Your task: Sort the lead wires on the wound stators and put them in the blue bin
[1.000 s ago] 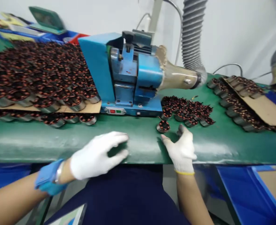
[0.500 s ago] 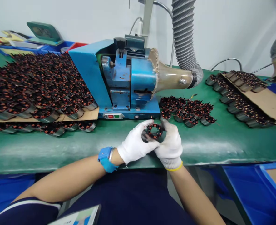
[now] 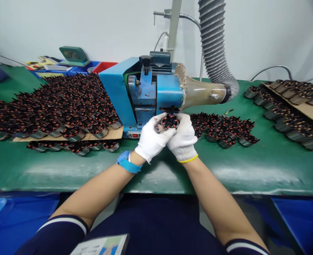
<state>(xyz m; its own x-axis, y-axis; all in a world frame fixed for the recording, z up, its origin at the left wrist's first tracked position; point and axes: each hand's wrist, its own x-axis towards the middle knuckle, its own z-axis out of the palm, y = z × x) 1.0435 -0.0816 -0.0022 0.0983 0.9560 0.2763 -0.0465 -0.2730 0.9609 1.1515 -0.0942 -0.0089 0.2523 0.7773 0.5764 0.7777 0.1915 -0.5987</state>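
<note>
Both hands wear white gloves and hold one round motor stator (image 3: 169,121) with black and copper-coloured windings between them. My left hand (image 3: 153,137) wraps its left side, and my right hand (image 3: 182,136) grips its right side. The stator is right in front of the blue machine (image 3: 169,86), near its lower slot; whether it touches the machine cannot be made out. My right hand is beside a group of similar stators (image 3: 225,129) on the green table.
Many stators (image 3: 74,106) stand on cardboard (image 3: 111,134) at the left. More stators (image 3: 281,113) are at the right. A grey hose (image 3: 215,42) joins the machine's clear funnel (image 3: 201,92). Trays and a green box (image 3: 73,55) lie at the back left of the green table (image 3: 92,173).
Both hands have moved forward with the stator, up to the machine's front. The stator now shows more tilted. The camera view has shifted to the left.
</note>
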